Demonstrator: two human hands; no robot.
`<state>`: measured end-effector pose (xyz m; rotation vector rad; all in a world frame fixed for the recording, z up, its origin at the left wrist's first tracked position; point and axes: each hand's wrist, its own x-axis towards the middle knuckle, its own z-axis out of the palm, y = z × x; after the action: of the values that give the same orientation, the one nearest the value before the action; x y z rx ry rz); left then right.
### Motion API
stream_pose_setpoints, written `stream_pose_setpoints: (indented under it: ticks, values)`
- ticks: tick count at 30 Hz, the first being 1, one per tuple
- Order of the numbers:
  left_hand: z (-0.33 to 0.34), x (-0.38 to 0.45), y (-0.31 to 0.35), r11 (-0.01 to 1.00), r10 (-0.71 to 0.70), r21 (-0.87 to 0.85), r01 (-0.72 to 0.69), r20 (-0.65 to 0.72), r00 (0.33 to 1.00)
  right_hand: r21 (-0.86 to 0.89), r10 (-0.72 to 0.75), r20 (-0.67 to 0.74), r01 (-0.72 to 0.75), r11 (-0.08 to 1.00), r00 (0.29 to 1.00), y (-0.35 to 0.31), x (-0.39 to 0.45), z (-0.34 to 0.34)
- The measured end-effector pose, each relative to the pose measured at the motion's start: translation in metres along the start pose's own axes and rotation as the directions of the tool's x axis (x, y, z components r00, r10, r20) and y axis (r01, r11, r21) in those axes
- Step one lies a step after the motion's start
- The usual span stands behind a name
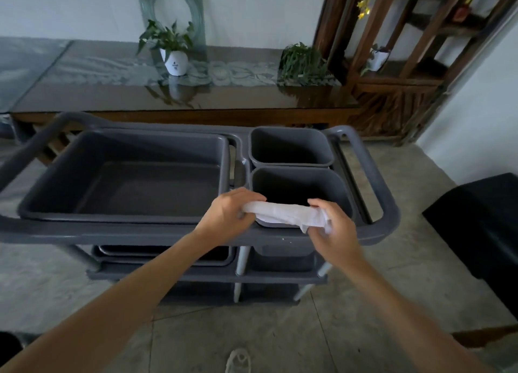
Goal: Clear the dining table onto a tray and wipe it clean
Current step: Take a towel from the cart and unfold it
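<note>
Bins on your grey cart (388, 204) number three on the top shelf: one large tub (126, 176) at left, two small square bins at right, the far bin (290, 148) and the near bin (322, 187); all three show bare bottoms. Your left hand (229, 215) and right hand (335, 227) each clamp an end of one white cloth (286, 214), stretched above the near bin. Beyond stands the dining table (224, 97) with two plants; the white pot (176, 62) bears a mark too small to read.
</note>
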<state>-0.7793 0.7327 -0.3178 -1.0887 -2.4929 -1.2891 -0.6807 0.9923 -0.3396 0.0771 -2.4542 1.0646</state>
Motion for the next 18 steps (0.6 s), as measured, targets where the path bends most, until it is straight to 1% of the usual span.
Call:
stream_pose_setpoints:
  ticks: [3, 6, 9, 11, 13, 15, 16, 18]
  values:
    - [-0.046, -0.014, 0.013, 0.978, -0.167, -0.135, 0.156, -0.077, 0.983, 0.108, -0.035, 0.076, 0.026, 0.994, 0.996, -0.036, 0.025, 0.002]
    - [-0.092, -0.038, 0.024, 0.935, -0.296, -0.255, 0.246, -0.184, 0.937, 0.257, -0.045, 0.207, -0.010, 0.966, 0.977, -0.081, 0.041, 0.013]
    - [-0.128, -0.075, 0.033, 0.874, -0.434, -0.361, 0.326, -0.274, 0.858, 0.364, -0.068, 0.348, -0.068, 0.929, 0.935, -0.125, 0.044, 0.037]
    - [-0.148, -0.106, 0.040, 0.858, -0.486, -0.377, 0.350, -0.370, 0.792, 0.403, -0.110, 0.405, -0.070, 0.913, 0.907, -0.148, 0.038, 0.057]
    - [-0.164, -0.140, 0.047, 0.852, -0.514, -0.367, 0.372, -0.456, 0.727, 0.418, -0.161, 0.453, -0.049, 0.907, 0.877, -0.170, 0.028, 0.077]
    - [-0.177, -0.178, 0.055, 0.843, -0.537, -0.344, 0.414, -0.504, 0.677, 0.385, -0.202, 0.498, -0.006, 0.923, 0.843, -0.191, 0.014, 0.098]
    - [-0.181, -0.197, 0.059, 0.831, -0.555, -0.325, 0.451, -0.507, 0.660, 0.349, -0.226, 0.523, 0.036, 0.936, 0.822, -0.199, 0.007, 0.109]
    - [-0.183, -0.236, 0.068, 0.790, -0.613, -0.327, 0.519, -0.457, 0.645, 0.290, -0.276, 0.587, 0.121, 0.949, 0.761, -0.217, -0.012, 0.130]
